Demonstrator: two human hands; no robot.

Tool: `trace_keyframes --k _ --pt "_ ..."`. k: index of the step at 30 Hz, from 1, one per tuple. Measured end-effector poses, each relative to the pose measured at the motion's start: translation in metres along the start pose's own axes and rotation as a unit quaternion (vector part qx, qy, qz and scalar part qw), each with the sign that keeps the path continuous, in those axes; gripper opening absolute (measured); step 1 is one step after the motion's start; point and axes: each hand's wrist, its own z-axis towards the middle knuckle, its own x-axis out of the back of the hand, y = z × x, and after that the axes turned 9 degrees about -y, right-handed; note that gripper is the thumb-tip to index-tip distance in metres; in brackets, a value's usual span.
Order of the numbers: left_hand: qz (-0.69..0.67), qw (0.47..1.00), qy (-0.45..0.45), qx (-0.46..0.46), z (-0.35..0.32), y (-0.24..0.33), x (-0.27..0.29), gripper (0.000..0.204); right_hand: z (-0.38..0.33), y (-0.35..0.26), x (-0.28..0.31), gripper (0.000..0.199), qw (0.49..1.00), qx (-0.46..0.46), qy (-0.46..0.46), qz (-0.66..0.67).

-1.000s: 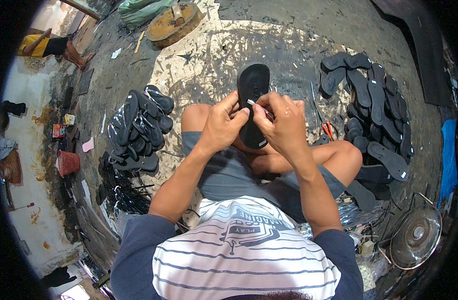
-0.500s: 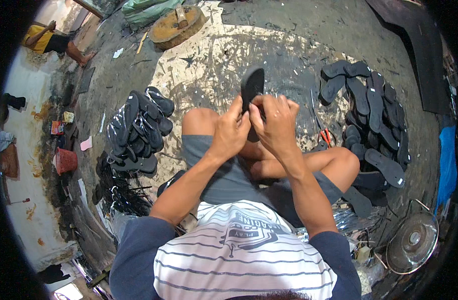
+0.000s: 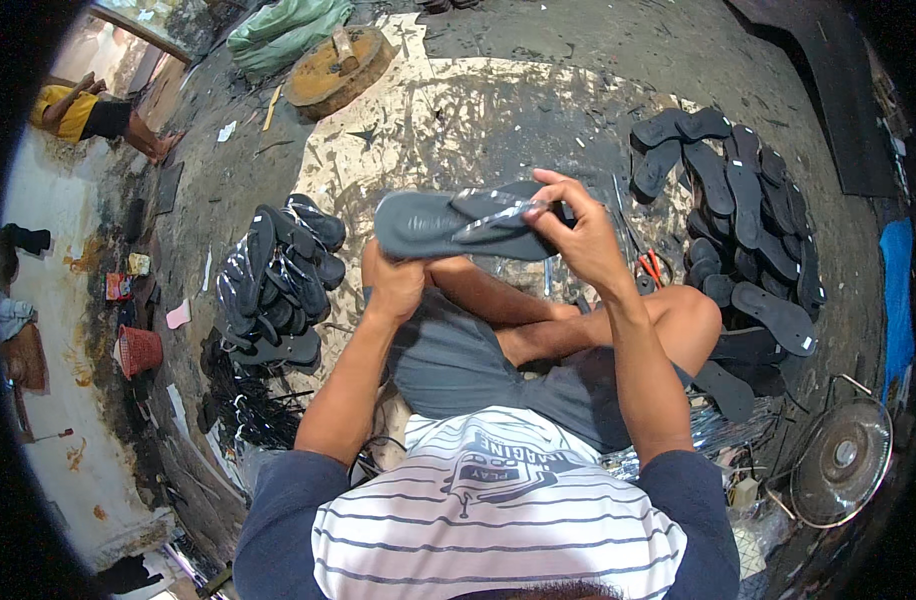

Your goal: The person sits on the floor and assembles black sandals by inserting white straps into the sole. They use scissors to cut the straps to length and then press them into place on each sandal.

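A black flip-flop [image 3: 418, 222] lies sideways above my crossed legs, its top side showing and its dark, shiny strap in place. My left hand [image 3: 396, 288] grips it from below at the heel end, on the left; most of those fingers are hidden under the sole. At the toe end, my right hand [image 3: 585, 238] pinches the strap with thumb and fingers. Beyond my right knee lie pliers with orange-red handles [image 3: 651, 266], beside a long thin tool [image 3: 624, 212].
On the left sits a heap of strapped flip-flops [image 3: 278, 275], with black straps [image 3: 263, 405] nearer me. Rows of bare black soles [image 3: 746, 205] are piled at right. A round wooden block [image 3: 323, 85], a fan [image 3: 842, 455] and a red basket [image 3: 140, 352] stand around. Another person [image 3: 98, 115] is far left.
The flip-flop has turned from upright, edge toward me, to lying sideways with its strap showing. My left hand has moved left and down to the heel; my right hand has shifted right.
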Motion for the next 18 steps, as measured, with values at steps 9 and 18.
trace_keyframes --k 9,18 --pt "0.232 0.969 -0.078 0.042 -0.006 0.068 0.009 0.050 -0.001 0.020 -0.021 0.010 1.000 -0.019 0.012 0.009" --pt "0.363 0.922 0.124 0.055 -0.039 0.120 0.131 0.034 0.004 0.044 -0.043 0.034 0.994 -0.018 -0.061 -0.085"
